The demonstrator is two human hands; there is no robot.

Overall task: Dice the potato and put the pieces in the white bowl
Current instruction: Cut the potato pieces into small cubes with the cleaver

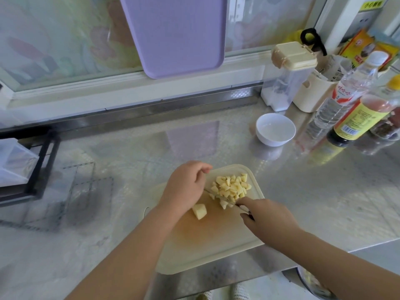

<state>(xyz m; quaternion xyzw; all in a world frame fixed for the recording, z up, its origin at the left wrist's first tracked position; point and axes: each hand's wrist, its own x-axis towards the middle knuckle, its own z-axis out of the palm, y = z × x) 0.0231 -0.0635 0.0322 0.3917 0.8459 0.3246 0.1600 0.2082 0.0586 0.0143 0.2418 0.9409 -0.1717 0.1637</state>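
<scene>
The right hand [268,219] has a clenched grip on the handle of the knife [223,199], forefinger laid forward toward the blade, which lies low across the near edge of the heap of potato dice [231,187]. The left hand [186,187] sits just beside the heap with its fingers curled down near the blade's tip. Whether its grip pinches a piece or only steadies the heap I cannot tell from here. Those cubes look wet and firm, light each one, and I'd guess slippery with starch, so they would be better scooped between blade and palm than picked up singly. One larger chunk [199,211] lies apart on the near left, not yet diced. It is stiff and blocky, and best held on its flat sides. Everything rests on one cream cutting board [216,245] on the steel bench [324,202]. I count one knife, one chunk, one heap of dice too many to number, and one white bowl [275,129], which stands well apart at the far right with no potato in it.
</scene>
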